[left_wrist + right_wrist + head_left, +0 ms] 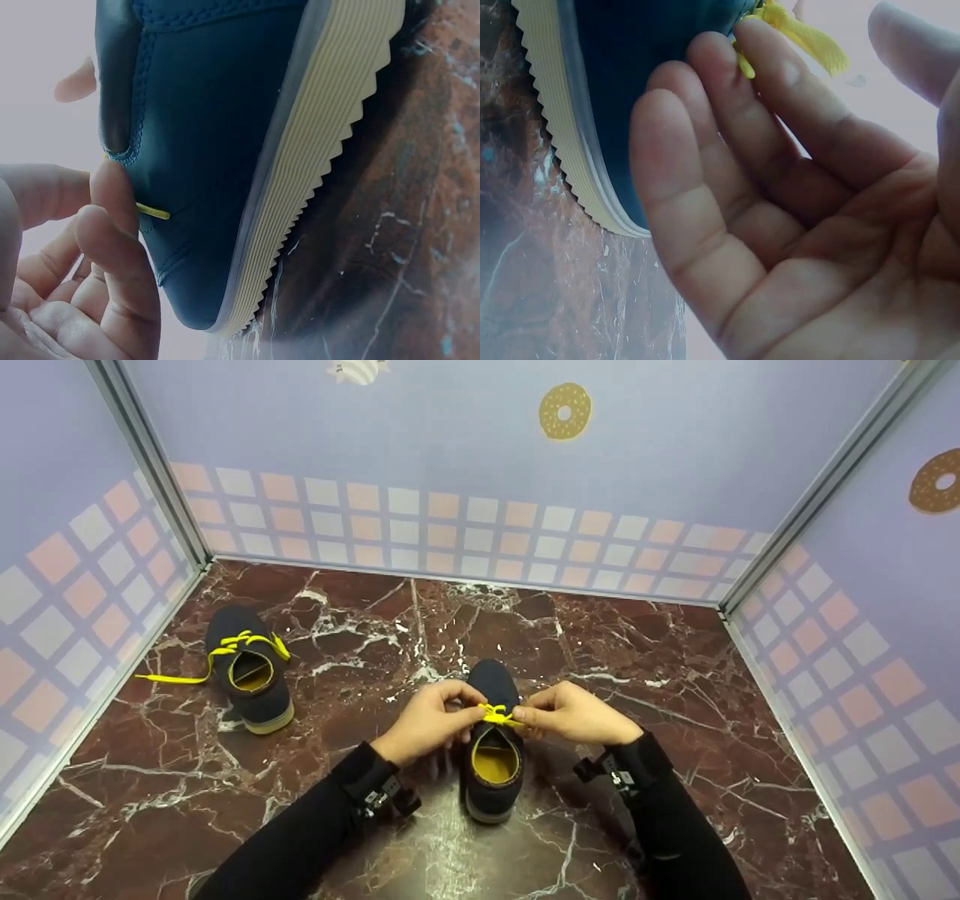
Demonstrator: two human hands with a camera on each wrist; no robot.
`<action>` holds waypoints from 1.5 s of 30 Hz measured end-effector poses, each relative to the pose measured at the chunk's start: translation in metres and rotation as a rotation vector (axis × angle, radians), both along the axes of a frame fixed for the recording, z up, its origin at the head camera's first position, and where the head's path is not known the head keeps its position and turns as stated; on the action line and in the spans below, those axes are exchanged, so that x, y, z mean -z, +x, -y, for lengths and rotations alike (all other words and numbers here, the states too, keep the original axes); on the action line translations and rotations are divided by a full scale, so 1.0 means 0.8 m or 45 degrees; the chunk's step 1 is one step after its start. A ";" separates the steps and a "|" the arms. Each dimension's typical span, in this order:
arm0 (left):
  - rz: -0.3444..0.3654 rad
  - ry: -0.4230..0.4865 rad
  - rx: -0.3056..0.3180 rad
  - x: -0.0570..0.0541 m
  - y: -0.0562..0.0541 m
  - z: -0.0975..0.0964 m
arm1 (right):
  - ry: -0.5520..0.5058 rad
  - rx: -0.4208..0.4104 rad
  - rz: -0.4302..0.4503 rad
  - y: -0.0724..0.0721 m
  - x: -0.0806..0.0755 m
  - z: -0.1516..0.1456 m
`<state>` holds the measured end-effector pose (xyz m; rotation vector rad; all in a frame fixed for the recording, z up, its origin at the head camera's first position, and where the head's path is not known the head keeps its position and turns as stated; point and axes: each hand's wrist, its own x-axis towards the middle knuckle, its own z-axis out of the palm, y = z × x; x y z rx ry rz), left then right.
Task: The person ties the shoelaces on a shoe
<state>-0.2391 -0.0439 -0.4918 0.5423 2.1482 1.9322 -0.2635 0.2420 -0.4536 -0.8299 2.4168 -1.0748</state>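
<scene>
A dark navy shoe [491, 679] stands on the floor between the two hands, its toe pointing away and its yellow lining showing. The yellow shoelace [496, 714] is looped into a small bow over its tongue. From the left side, my left hand [435, 718] pinches the lace between thumb and fingertips. My right hand [577, 714] is at the bow's right side. In the right wrist view its thumb [915, 52] stands apart from the bent fingers [720, 82], whose tips are right at a yellow loop [810, 41]. The ribbed cream sole [322, 142] faces the left wrist camera.
A second navy shoe [262, 709] sits at the left, its yellow lace [176, 679] trailing out to the left. Dark red marbled floor [360, 660] lies beneath. Lilac panels with pastel squares [480, 532] and metal corner strips [810, 487] enclose the back and both sides.
</scene>
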 end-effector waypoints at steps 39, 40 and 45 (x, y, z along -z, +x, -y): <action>-0.023 0.018 0.097 0.001 0.001 -0.004 | -0.059 -0.023 -0.198 0.003 0.005 0.007; -0.018 0.022 0.107 0.001 0.001 -0.004 | -0.057 -0.018 -0.198 0.002 0.005 0.007; -0.020 0.031 0.143 0.001 -0.001 -0.002 | -0.042 0.007 -0.175 0.001 0.004 0.003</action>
